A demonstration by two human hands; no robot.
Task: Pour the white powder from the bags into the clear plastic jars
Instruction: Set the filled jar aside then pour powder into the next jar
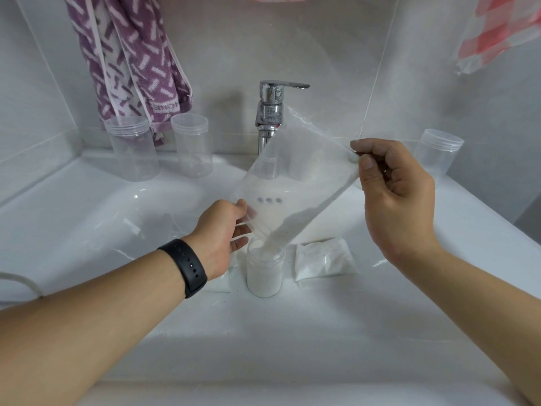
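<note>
down in the sink basin [87, 230] a clear jar [265, 271] stands upright, nearly full of white powder. right above it hangs the clear bag [292, 183], tilted with its long axis running from upper right to lower left, low corner poking into the jar's mouth. left hand [225, 232] pinches the bag's lower left edge, right hand [395, 197] pinches the top right corner between thumb and forefinger. a full powder bag [323, 260] lies just beside the jar. chrome faucet [270, 112] sits behind, partly hidden by the bag, with empty jars [133, 148] on the rim.
</note>
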